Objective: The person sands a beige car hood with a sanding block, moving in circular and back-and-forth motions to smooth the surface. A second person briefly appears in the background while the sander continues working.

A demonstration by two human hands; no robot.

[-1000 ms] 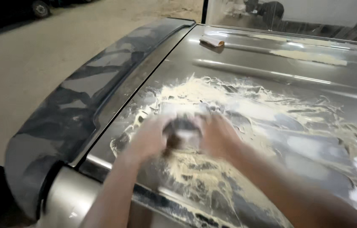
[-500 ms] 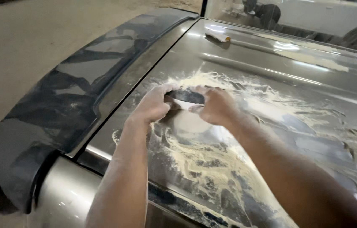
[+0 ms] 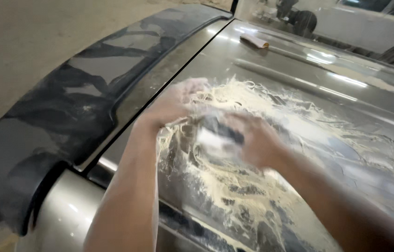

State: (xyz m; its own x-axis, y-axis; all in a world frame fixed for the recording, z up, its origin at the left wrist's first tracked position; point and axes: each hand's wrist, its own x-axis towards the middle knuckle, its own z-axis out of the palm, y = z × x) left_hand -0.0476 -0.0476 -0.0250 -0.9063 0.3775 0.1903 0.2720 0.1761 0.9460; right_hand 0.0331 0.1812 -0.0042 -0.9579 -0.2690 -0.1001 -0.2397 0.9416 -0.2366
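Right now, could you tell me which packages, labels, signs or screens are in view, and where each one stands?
None in view: only the wet car panel smeared with pale residue, both hands on a dark block, and a small folded tan piece lying at the panel's far end.
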